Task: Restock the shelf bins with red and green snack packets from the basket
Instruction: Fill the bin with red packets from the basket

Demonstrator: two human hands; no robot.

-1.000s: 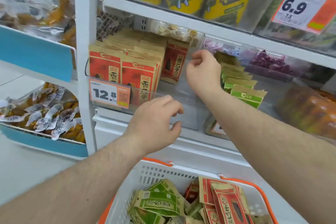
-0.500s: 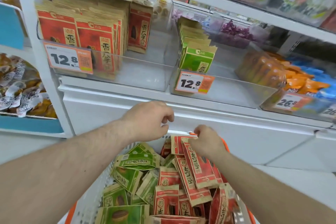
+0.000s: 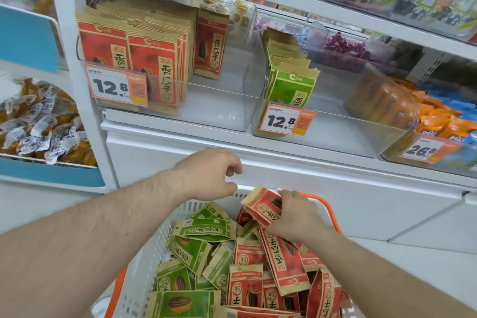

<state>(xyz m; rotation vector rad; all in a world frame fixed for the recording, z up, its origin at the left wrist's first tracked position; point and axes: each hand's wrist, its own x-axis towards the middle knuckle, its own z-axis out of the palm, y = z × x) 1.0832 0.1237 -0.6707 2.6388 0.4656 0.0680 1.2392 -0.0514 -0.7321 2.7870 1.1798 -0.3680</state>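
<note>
Dozens of red snack packets and green snack packets lie jumbled in the white basket with its orange rim, nearest the camera. Among them, the right hand has its fingers curled round one red packet, whose upper end is tilted up above the pile near the basket's far edge. Just left of it, the left hand hovers over the basket's far rim, fingers loosely curled with thumb and forefinger close together, holding nothing.

Beyond the hands stands the white shelf unit. Its left clear bin holds upright rows of red sunflower seed packets packed at its left side, with bare floor to their right. A price tag reading 12.8 hangs on its front. Beside it, the right clear bin holds one row of green packets at its left side, behind another 12.8 tag. Farther right sit orange snack packs.
</note>
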